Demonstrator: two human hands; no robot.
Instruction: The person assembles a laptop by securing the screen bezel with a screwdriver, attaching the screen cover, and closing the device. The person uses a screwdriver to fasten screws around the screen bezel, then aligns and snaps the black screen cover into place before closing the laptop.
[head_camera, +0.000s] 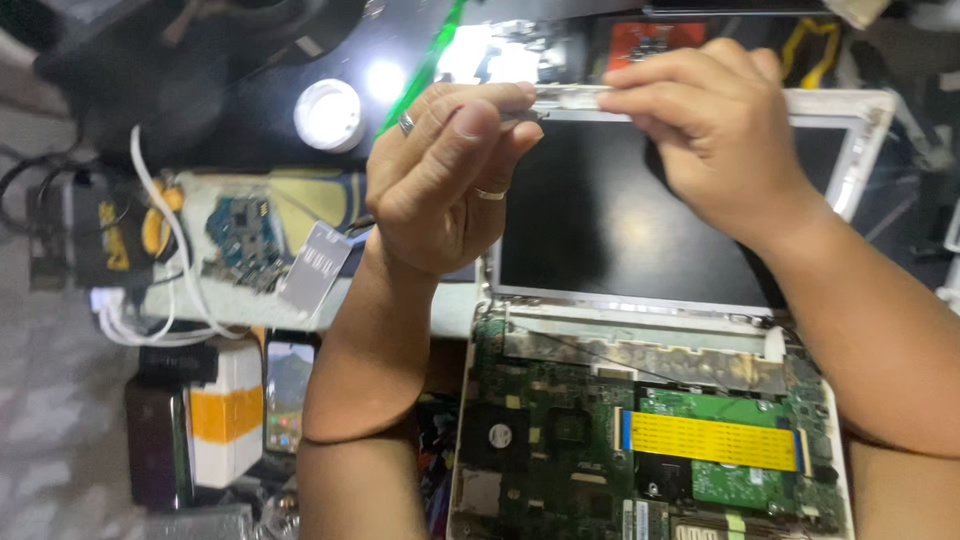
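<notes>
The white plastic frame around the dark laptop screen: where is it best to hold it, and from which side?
Probably the white plastic frame is best gripped along its top edge, from above, as the left hand and right hand pinch it now. That thin strip stands free there; lower down it meets the hinge.

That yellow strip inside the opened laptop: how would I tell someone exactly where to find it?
Start at the opened laptop with its dark screen. Below the hinge lies the bare green circuit board. On its right half a flat yellow ribbon cable runs sideways, the only bright yellow band there, blue at its left end.
</notes>
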